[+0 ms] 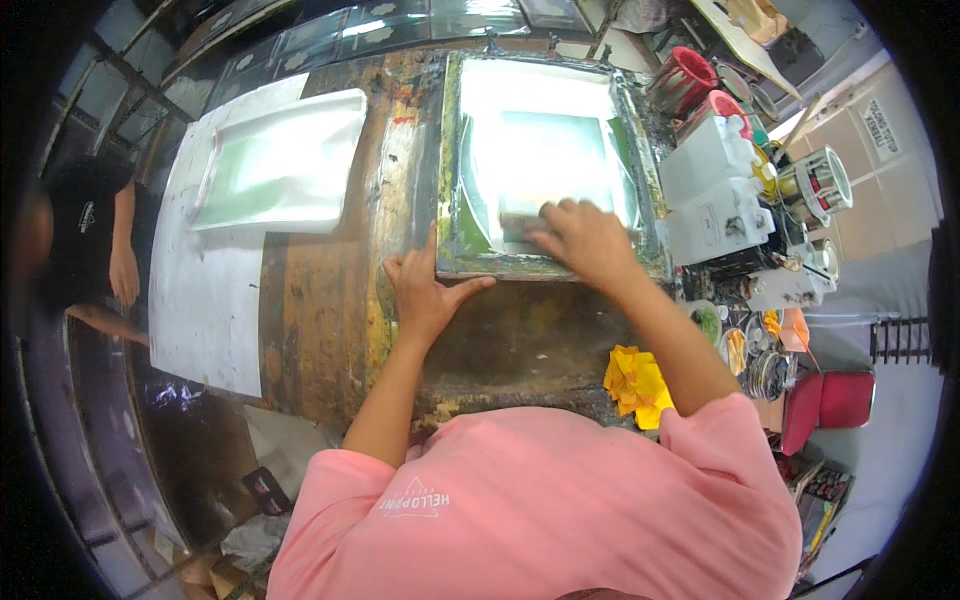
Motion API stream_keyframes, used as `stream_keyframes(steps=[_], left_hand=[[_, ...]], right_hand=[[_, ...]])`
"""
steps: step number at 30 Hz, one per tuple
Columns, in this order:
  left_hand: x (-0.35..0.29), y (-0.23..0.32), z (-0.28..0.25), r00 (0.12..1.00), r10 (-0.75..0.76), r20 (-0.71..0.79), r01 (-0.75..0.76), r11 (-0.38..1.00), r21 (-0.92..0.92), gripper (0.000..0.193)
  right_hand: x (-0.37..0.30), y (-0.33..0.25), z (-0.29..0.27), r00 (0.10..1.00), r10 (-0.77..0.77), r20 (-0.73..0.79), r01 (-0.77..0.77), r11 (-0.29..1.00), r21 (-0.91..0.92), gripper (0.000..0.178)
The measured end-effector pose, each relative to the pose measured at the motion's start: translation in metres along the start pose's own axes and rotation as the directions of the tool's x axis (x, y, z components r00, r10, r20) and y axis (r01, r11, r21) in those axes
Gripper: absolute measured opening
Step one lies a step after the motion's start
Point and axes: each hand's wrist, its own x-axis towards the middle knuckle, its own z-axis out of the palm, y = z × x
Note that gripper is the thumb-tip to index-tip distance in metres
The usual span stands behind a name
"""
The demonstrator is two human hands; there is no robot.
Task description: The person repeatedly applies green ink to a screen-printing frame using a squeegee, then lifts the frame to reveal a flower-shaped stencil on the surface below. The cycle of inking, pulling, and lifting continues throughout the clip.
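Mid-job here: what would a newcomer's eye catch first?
Probably the bright screen in its stained frame, upper centre, where the right hand holds a brown bar and the left hand touches the near left corner. Next, the crumpled yellow heap beside the right forearm, then the pink shirt filling the lower middle.

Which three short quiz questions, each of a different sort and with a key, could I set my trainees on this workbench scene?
1. Multiple choice: which hand holds the greyish-brown, block-shaped tool?
A) left
B) right
C) neither

2. True or false: the glossy, pale, green-tinted sheet lies partly over the flat white paper.

3. Short answer: where does the left hand touch the paint-stained rectangular frame?

Key:
1. B, the right hand.
2. True.
3. At its near left corner.
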Motion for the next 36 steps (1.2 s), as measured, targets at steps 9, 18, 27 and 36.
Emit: stream_keyframes(steps=[9, 18, 27, 36], left_hand=[[0.029, 0.049, -0.026, 0.982, -0.187, -0.028, 0.122, 0.742, -0.659, 0.098], [0.057, 0.056, -0.044, 0.999, 0.02, 0.027, -0.018, 0.997, -0.069, 0.125], [0.005, 0.024, 0.01, 0.942, -0.131, 0.309, -0.054, 0.85, 0.524, 0.106], [0.009, 0.02, 0.007, 0.918, -0.147, 0.368, -0.023, 0.907, 0.419, 0.102]], right_hand=[[-0.025, -0.028, -0.056, 0.942, -0.043, -0.333, 0.021, 0.997, -0.069, 0.034], [0.064, 0.009, -0.141, 0.716, -0.159, -0.68, 0.044, 0.982, -0.184, 0.04], [0.108, 0.015, -0.223, 0.842, -0.026, -0.539, -0.011, 0.998, -0.065, 0.076], [0.122, 0.033, -0.226, 0.827, -0.002, -0.563, 0.017, 1.0, 0.021, 0.066]])
